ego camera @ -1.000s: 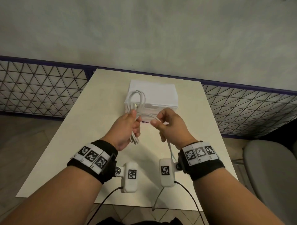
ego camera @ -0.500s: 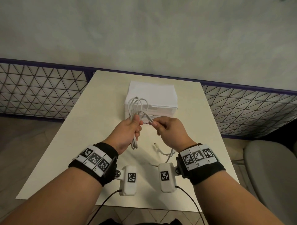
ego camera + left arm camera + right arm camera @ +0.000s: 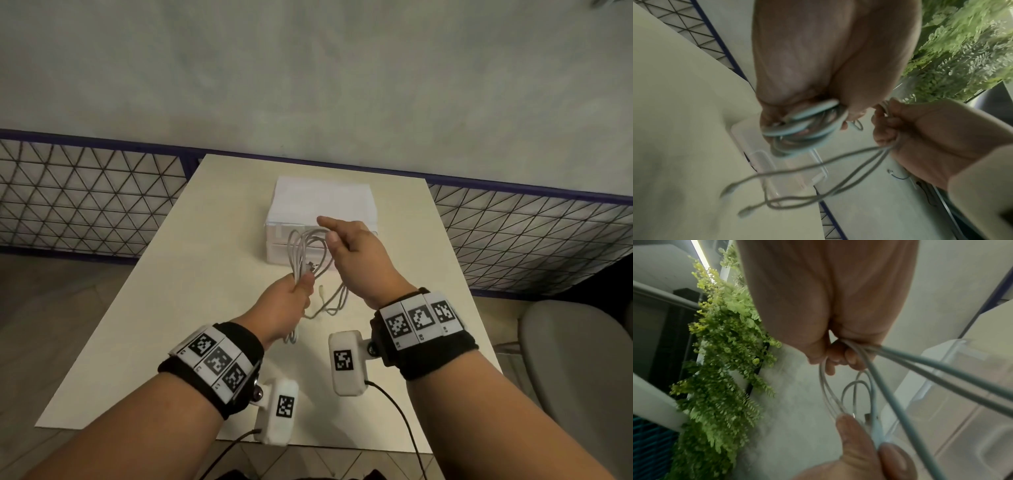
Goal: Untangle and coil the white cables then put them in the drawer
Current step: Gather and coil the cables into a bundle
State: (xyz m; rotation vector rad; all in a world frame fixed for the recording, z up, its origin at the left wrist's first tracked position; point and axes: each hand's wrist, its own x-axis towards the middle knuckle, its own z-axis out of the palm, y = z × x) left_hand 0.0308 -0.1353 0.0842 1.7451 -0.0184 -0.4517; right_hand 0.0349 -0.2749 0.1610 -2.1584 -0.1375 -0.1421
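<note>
**Cable loops held over a pale table**

A cream rectangular table (image 3: 144,308) stood against a grey plastered wall (image 3: 308,68), with a blue-railed fence of black triangular mesh (image 3: 85,198) to either side and the rounded back of a grey chair (image 3: 575,359) at the right edge. Green fern foliage (image 3: 721,353) showed only in the wrist views. On the table's far half sat a white plastic drawer box (image 3: 318,202).

The left hand (image 3: 284,308) gripped a bundle of white cable loops (image 3: 308,250) in its curled fingers, above the table and in front of the box. The right hand (image 3: 356,253) curled its lower fingers round several strands while its forefinger pointed out straight. Loose cable ends (image 3: 325,301) trailed down toward the tabletop.

Both wrist views were blurred. Whether the drawer stood open could not be made out, since the hands and loops covered the box's front.
</note>
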